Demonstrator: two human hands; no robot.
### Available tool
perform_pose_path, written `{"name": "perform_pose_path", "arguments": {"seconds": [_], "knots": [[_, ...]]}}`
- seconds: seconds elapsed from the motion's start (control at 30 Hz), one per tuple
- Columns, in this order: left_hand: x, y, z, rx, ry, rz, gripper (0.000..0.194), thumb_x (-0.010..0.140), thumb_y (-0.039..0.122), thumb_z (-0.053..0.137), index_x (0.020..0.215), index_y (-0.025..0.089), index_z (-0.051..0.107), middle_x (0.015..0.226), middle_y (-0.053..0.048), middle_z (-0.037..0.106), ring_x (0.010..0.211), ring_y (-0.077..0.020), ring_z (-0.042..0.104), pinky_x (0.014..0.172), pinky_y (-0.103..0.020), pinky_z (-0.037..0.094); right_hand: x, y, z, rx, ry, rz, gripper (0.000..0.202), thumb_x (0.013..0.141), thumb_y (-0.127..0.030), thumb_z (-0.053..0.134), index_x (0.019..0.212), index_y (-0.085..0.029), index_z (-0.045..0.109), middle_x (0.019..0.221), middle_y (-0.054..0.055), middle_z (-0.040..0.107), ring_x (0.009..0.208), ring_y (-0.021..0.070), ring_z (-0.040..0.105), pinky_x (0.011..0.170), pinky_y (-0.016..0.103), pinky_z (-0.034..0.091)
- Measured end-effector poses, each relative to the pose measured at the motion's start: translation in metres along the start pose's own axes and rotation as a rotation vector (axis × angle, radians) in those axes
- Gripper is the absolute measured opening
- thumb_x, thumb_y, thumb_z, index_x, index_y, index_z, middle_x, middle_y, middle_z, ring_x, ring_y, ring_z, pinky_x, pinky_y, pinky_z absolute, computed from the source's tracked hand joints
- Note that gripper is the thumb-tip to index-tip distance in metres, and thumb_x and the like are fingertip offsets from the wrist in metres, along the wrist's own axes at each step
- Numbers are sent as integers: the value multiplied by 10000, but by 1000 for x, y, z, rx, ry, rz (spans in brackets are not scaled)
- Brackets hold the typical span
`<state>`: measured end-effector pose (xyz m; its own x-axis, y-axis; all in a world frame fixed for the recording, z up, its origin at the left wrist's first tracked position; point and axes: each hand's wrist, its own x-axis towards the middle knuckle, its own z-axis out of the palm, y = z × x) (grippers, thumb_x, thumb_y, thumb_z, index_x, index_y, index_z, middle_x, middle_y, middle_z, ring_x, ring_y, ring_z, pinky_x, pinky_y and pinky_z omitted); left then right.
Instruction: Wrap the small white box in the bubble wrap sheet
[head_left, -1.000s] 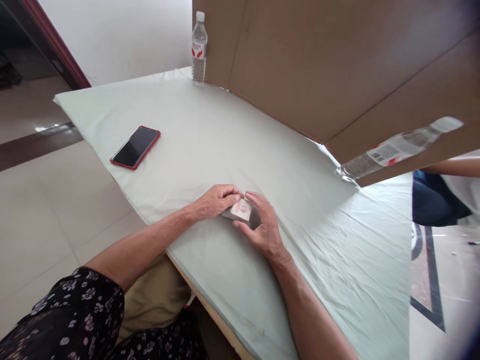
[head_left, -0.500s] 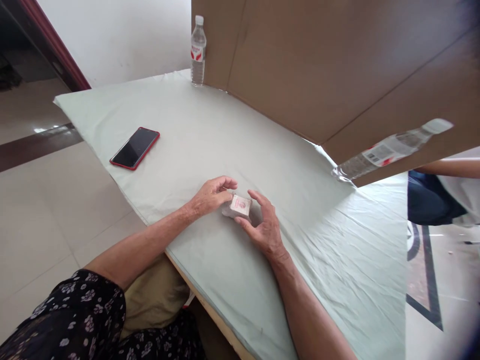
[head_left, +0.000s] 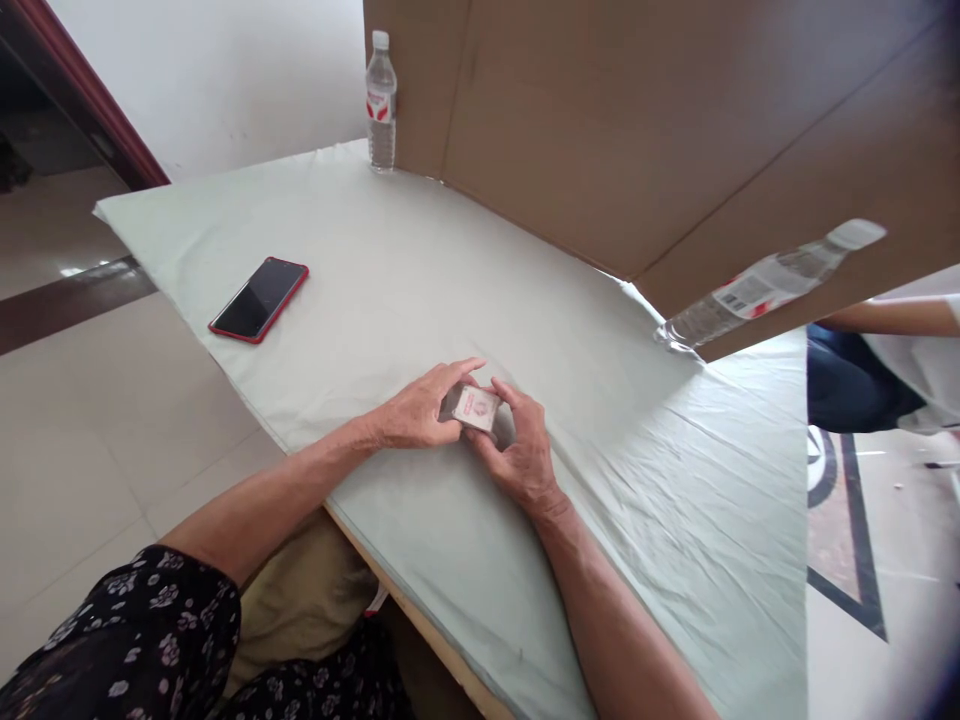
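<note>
A pale green cloth (head_left: 420, 260) is covering the table (head_left: 420, 625), creasing in long folds toward the right and hanging just over a wooden edge at the near side. Both hands are meeting near the front edge: the left hand (head_left: 416, 410) and the right hand (head_left: 521, 450) are closing together around a small deck of cards (head_left: 472, 408), whose pink-and-white face is tilting up between the fingertips, just above the cloth. A red-cased phone (head_left: 259, 299) is lying screen-up well to the left, near the table's edge. A sheet of brown cardboard (head_left: 637, 120) is standing as a screen along the far and right sides; one water bottle (head_left: 380, 100) is standing upright at its far corner, and a second bottle (head_left: 757, 287) is propping the screen's near end. Beyond the table, pale floor tiles (head_left: 97, 430) are shining, a white wall (head_left: 225, 70) is rising behind, and a dark red door frame (head_left: 90, 95) is showing at upper left. Another person's arm (head_left: 885, 318) is reaching in at the far right.
</note>
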<state>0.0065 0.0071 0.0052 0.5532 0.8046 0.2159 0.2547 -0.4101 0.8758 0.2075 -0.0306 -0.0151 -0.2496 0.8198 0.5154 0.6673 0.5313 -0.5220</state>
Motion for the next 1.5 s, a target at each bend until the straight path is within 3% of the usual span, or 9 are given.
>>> {"name": "perform_pose_path", "arguments": {"seconds": [0.2, 0.4, 0.6, 0.8, 1.0, 1.1, 1.3, 1.5], "knots": [[6, -4, -6, 165, -62, -48, 837, 679, 198, 595, 1493, 146, 404, 1381, -162, 562, 1265, -325, 507, 1075, -486, 438, 4, 2, -5, 89, -51, 44, 552, 875, -390, 660, 1386, -269, 490, 1343, 114, 638, 1250, 306, 589, 1049, 519, 461], [3, 1, -14, 165, -92, -83, 877, 688, 269, 596, 1521, 132, 357, 1357, -163, 562, 1257, -328, 499, 1078, -507, 425, 4, 0, -8, 170, 72, 71, 281, 952, -393, 564, 1200, -272, 615, 1308, 105, 655, 1258, 277, 590, 1079, 524, 449], [3, -2, -12, 193, -81, -50, 882, 687, 261, 599, 1525, 152, 347, 1395, -157, 539, 1285, -330, 479, 1097, -511, 402, 3, 2, -3, 159, 132, 79, 203, 959, -332, 564, 1128, -268, 658, 1281, 100, 663, 1223, 255, 609, 1058, 497, 479], [4, -8, -7, 295, -71, -16, 887, 703, 237, 587, 1543, 151, 315, 1288, -143, 607, 1190, -312, 535, 1049, -496, 431, 6, 2, -6, 35, 159, -8, 147, 931, -297, 631, 1061, -270, 694, 1239, 90, 687, 1154, 250, 638, 991, 461, 508], [3, -8, -2, 301, -35, 41, 870, 709, 205, 551, 1543, 162, 306, 1427, -139, 540, 1219, -283, 537, 1063, -460, 430, 20, -10, -26, -256, -28, -191, 141, 948, -256, 610, 1046, -263, 712, 1192, 71, 723, 1087, 247, 653, 915, 427, 461], [3, -7, 0, 279, -29, 60, 853, 710, 191, 542, 1534, 155, 327, 1426, -141, 542, 1238, -279, 532, 1064, -452, 435, 23, -13, -29, -349, -42, -227, 148, 957, -228, 586, 1013, -279, 713, 1180, 53, 736, 1067, 244, 654, 892, 420, 438], [3, -8, 4, 229, -16, 92, 872, 707, 146, 542, 1544, 220, 309, 1401, -102, 558, 1244, -256, 535, 1090, -434, 422, 27, -11, -19, -336, -14, -191, 193, 970, -198, 490, 875, -254, 648, 1191, 66, 735, 1100, 241, 653, 926, 426, 424], [3, -7, 6, 142, 9, 104, 921, 685, 99, 524, 1561, 201, 259, 1400, -136, 526, 1254, -271, 512, 1074, -435, 434, 54, -6, -29, -301, 35, -87, 146, 962, -195, 445, 946, -238, 583, 1283, 118, 666, 1213, 252, 605, 970, 439, 416]]}}
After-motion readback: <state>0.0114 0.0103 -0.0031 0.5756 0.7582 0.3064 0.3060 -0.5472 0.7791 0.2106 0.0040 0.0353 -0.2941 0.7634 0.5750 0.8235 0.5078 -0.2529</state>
